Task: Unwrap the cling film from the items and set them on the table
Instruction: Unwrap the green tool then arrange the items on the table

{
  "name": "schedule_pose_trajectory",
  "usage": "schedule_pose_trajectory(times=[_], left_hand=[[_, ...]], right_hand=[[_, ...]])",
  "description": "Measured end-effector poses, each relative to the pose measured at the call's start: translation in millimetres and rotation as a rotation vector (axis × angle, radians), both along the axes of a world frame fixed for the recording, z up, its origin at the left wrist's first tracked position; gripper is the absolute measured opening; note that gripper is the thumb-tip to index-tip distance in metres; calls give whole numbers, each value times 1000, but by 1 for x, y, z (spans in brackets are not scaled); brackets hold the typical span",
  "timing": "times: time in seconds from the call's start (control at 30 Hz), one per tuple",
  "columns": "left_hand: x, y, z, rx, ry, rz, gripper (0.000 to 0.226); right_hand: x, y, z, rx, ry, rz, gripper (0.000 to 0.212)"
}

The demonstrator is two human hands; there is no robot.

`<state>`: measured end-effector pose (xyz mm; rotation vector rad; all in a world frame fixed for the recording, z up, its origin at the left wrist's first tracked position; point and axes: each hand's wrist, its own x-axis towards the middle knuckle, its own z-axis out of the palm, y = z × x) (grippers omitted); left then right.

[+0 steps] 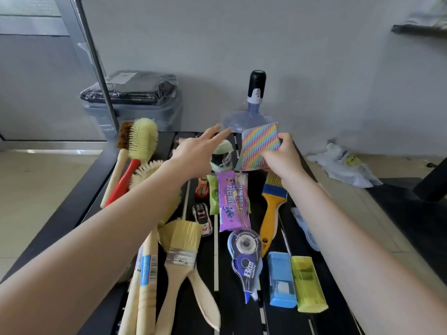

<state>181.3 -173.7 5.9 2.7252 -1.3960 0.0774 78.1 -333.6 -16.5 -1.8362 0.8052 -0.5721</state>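
Right hand point(281, 155) fingers pinch the rainbow-striped pack point(260, 146) above the table's point(72, 209) far end. Left hand point(196, 153) reaches alongside, fingers straight, holding nothing. Judged step: stripping 1 item; film not discernible. Next: left hand finds an edge.

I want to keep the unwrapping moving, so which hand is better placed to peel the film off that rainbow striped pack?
Probably the left hand. It is open and free, fingers reaching beside the rainbow striped pack, while the right hand already grips the pack's edge and can steady it.
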Motion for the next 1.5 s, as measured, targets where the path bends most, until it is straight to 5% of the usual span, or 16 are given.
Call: schedule_pose_trajectory(times=[0.27, 0.4, 0.6, 0.83, 1.1, 1.23, 1.33, 1.5], left_hand=[[6, -6, -4, -88, -118, -5, 55], [5, 6, 5, -219, -162, 33, 50], [-14, 23, 44, -452, -196, 54, 47], [-81, 67, 93, -847, 181, 159, 56], [-193, 154, 90, -964, 398, 153, 22], [-235, 191, 70, -974, 534, 135, 37], [-252, 210, 47, -914, 745, 188, 72], [-274, 240, 2, -893, 880, 268, 37]], right_hand=[[6, -2, -20, -374, 303, 100, 51], [4, 1, -24, -552, 456, 146, 58], [-21, 23, 6, -603, 365, 173, 66], [-71, 87, 68, -347, 53, 409, 93], [-170, 182, 85, -70, -265, 532, 34], [-217, 220, 70, 35, -291, 557, 25], [-237, 240, 50, 86, -236, 558, 17], [-259, 267, 13, 234, -161, 546, 21]])
